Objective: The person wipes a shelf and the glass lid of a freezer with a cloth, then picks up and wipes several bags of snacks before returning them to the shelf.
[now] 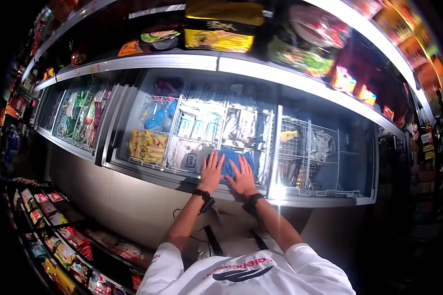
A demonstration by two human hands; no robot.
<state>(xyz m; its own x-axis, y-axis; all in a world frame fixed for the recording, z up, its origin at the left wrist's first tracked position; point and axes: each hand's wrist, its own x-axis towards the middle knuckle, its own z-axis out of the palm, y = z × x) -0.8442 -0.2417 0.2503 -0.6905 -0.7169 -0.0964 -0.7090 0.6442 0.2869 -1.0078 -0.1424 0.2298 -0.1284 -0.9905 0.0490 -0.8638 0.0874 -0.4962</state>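
Blue cloth (230,156) lies beneath right hand (243,180); left hand (211,173) touches its edge.

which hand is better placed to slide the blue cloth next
Probably the right hand: it lies more fully over the blue cloth, while the left hand sits at the cloth's left edge.

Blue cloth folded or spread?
Cannot tell: the right hand covers part of the blue cloth, the left hand sits at its edge, and no layers show clearly.

Blue cloth (226,168) – rumpled, on freezer glass (199,108)
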